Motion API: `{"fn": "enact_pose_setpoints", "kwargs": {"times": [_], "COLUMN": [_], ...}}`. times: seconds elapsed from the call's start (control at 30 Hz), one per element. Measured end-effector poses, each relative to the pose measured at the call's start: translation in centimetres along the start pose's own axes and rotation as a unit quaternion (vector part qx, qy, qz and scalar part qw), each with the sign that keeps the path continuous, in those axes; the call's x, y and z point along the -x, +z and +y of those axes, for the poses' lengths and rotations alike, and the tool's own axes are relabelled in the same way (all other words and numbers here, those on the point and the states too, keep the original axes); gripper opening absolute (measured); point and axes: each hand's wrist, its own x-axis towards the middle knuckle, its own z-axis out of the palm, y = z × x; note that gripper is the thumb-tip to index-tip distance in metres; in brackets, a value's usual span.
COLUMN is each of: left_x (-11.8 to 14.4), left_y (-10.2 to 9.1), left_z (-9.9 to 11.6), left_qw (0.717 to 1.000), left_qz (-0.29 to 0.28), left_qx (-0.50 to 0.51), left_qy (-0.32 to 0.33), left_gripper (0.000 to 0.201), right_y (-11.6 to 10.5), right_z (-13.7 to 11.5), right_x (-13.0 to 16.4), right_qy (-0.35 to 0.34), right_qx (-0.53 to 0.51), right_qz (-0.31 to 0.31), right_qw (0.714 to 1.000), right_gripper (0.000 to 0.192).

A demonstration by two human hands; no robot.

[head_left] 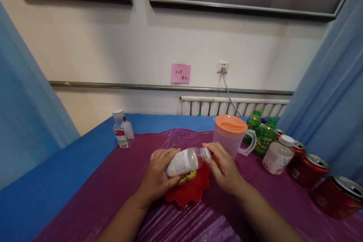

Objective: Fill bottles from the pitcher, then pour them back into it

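A clear plastic bottle [183, 162] with a white label lies tilted on its side in the air, its neck pointing right. My left hand [159, 174] is wrapped round the bottle's body. At the other end, the fingers of my right hand [222, 166] are closed on the white cap [206, 154], which sits at the bottle's mouth. Below the bottle is a red scalloped plate [187, 193] with a yellow pattern, partly covered by the bottle and my left hand. Just behind my right hand stands a clear pitcher [224, 140] with an orange lid [231, 124].
Green bottles [265, 138], a white-capped bottle [278, 155] and several red cans [309, 170] line the right side. Two small bottles [121, 130] stand at the left. Purple plastic sheeting [113, 181] covers part of the blue tabletop [56, 174]. A radiator [210, 106] is behind.
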Motion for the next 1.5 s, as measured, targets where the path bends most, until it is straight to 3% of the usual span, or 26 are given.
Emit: {"fn": "enact_pose_setpoints", "kwargs": {"times": [0.1, 0.2, 0.33, 0.53, 0.93, 1.17, 1.3, 1.5], "left_x": [0.1, 0.1, 0.1, 0.1, 0.0, -0.2, -0.3, -0.4], "left_y": [0.3, 0.5, 0.6, 0.4, 0.2, 0.3, 0.7, 0.9], "left_z": [-0.4, -0.4, -0.3, -0.1, 0.4, 0.9, 0.5, 0.3], "left_qw": [1.0, 1.0, 0.999, 0.999, 0.999, 0.999, 0.999, 0.995], "left_qz": [0.009, 0.019, 0.012, 0.003, 0.011, -0.011, -0.02, 0.01], "left_qx": [-0.007, -0.016, -0.032, -0.036, -0.036, -0.035, -0.018, 0.028], "left_qy": [-0.013, -0.016, 0.0, -0.001, -0.018, -0.018, -0.036, -0.098], "left_gripper": [0.063, 0.063, 0.063, 0.065, 0.061, 0.059, 0.061, 0.063], "right_y": [0.0, 0.2, 0.3, 0.1, -0.1, -0.7, -1.4, -3.1], "right_z": [0.1, 0.4, 0.5, 0.3, 0.3, 0.1, -0.1, 0.0], "right_x": [0.2, 0.3, 0.3, 0.4, 0.4, -0.1, -0.5, -1.4], "right_qy": [0.02, 0.054, 0.074, 0.025, 0.009, 0.035, 0.03, 0.131], "right_qx": [-0.054, -0.06, -0.021, 0.003, -0.026, 0.006, -0.02, -0.054], "right_qz": [-0.006, 0.028, 0.046, 0.047, 0.011, 0.001, 0.047, 0.097], "right_qw": [0.998, 0.996, 0.996, 0.999, 1.0, 0.999, 0.998, 0.985], "right_gripper": [0.043, 0.05, 0.034, 0.03, 0.054, 0.034, 0.033, 0.033]}}
